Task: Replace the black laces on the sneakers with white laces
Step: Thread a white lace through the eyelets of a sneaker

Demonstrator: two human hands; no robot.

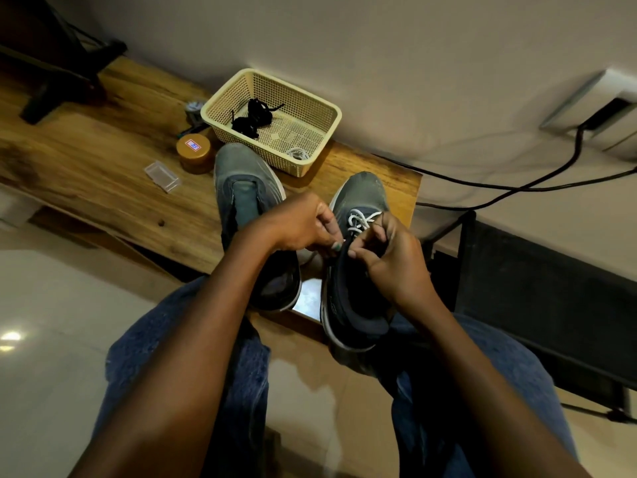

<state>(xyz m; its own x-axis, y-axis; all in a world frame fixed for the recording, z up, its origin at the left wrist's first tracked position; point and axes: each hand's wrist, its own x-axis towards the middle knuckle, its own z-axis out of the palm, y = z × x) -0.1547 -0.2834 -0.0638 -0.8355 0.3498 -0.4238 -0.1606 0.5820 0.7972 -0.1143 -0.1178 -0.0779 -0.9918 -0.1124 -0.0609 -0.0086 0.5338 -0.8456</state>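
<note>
Two grey-blue sneakers stand on the wooden table (86, 160). The right sneaker (362, 194) carries a white lace (360, 219) threaded through its lower eyelets. My left hand (303, 222) and my right hand (393, 257) meet over its tongue, and both pinch the white lace near the upper eyelets. The left sneaker (241, 188) has no lace and its tongue lies open. A cream basket (320, 108) behind the shoes holds the black laces (253, 117) and a coiled white lace (298, 154).
A brown round jar (193, 153), a small clear plastic box (162, 175) and a small metal item (193, 110) lie left of the basket. Black cables (517, 188) run along the wall at right. My knees in jeans (165, 339) sit below the table's edge.
</note>
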